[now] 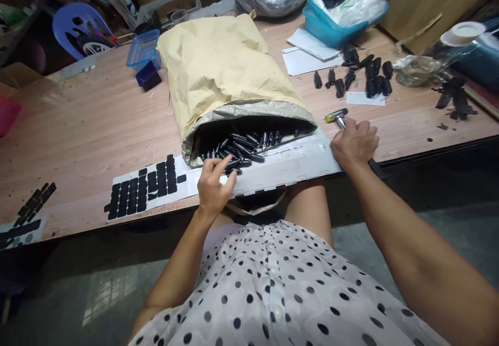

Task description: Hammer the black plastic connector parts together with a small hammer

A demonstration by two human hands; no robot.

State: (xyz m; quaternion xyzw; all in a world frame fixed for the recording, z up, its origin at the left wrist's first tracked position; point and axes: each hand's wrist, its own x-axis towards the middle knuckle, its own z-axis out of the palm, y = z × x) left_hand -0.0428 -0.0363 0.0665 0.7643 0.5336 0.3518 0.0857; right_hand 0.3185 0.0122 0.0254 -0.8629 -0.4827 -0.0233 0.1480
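Observation:
A large yellow paper sack [230, 60] lies on the table with its mouth toward me. Many slim, glossy black tube-like pieces [244, 146] spill from the mouth onto a white cardboard sheet [296, 161]. My left hand [214, 185] is at the near edge of these pieces, thumb and index finger apart; a black piece shows between their tips, and I cannot see a grip on it. At the right, my right hand [355, 142] is wrapped round a small hammer [341, 121] with a yellow-and-black head, a metal neck and a dark handle end. It rests at the table's front edge.
Flat black pads [132, 195] sit in rows on white backing at the left. Loose black parts [376, 78] lie at the back right, near a teal basket [331, 26] with plastic bags. A blue basket [143, 50] and a dark blue box [148, 76] stand left of the sack.

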